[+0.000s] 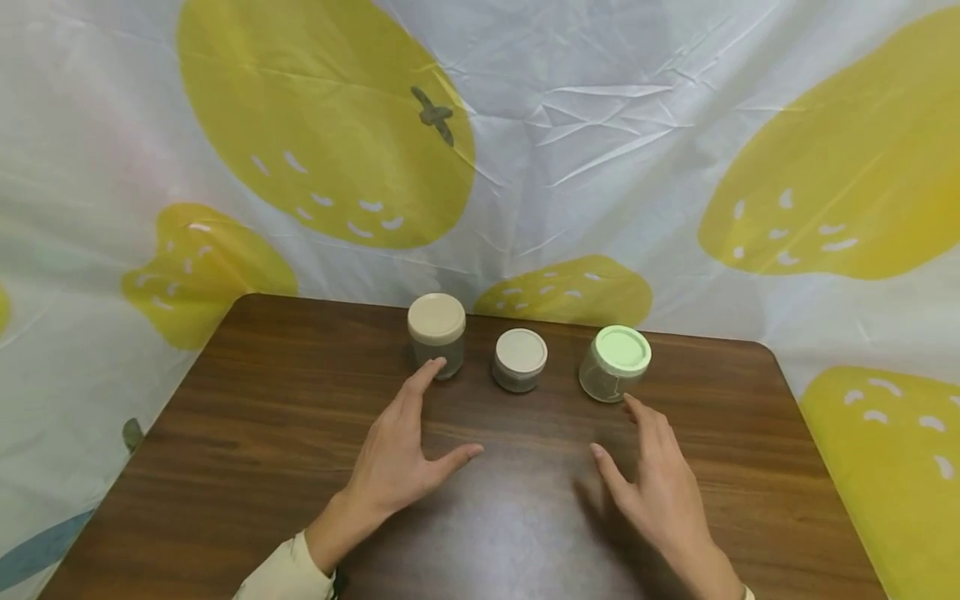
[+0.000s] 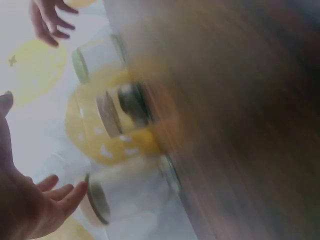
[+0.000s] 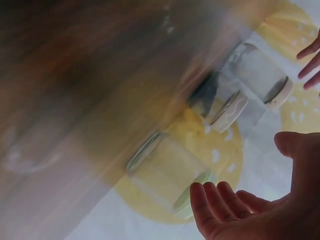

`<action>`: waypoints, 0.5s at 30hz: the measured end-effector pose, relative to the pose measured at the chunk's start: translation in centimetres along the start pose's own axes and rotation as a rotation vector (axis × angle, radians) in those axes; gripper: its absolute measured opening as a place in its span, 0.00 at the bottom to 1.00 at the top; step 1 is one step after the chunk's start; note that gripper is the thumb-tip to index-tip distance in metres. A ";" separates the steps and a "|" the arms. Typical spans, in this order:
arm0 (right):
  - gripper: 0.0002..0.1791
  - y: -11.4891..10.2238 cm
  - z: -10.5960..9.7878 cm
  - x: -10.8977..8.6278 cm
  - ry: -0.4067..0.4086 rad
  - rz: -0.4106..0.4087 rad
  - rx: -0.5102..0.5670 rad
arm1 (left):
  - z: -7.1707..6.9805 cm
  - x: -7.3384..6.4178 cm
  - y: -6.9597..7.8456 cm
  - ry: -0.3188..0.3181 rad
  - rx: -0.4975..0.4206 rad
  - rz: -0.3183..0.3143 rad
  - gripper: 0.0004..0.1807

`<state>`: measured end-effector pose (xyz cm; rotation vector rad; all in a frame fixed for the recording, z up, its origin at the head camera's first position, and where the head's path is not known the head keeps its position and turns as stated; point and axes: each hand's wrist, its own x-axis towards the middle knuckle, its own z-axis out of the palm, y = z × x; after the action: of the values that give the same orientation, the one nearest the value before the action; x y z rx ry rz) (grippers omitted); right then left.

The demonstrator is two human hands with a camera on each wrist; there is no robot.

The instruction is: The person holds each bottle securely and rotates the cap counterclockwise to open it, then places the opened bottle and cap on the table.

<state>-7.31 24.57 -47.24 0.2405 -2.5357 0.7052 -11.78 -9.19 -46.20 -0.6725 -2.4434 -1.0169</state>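
Three lidded glass jars stand in a row near the table's far edge. The tall jar with a beige lid point(image 1: 437, 318) is on the left, a short jar with a pale lid point(image 1: 521, 353) in the middle, and a jar with a green lid point(image 1: 622, 350) on the right. My left hand point(image 1: 393, 458) reaches toward the tall jar, thumb spread, holding nothing; its index fingertip overlaps that jar in the head view. My right hand point(image 1: 660, 483) is just in front of the green-lidded jar, fingers loosely bent and thumb apart. In the right wrist view, something dark shows inside the short jar point(image 3: 215, 97).
A brown wood-grain table point(image 1: 262, 442) with rounded far corners lies under the jars. Behind it hangs a white cloth point(image 1: 585, 192) printed with large yellow fruit, close to the table's far edge. Light reflects off the tabletop between the hands.
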 end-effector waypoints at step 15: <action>0.46 -0.3 2.5 4.4 -0.039 -0.006 0.269 | 3.9 2.8 1.9 -0.156 -0.336 -0.232 0.65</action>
<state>-12.04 22.83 -46.70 0.3554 -2.4705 1.0487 -13.66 -4.42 -46.20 -0.5998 -2.5528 -1.5438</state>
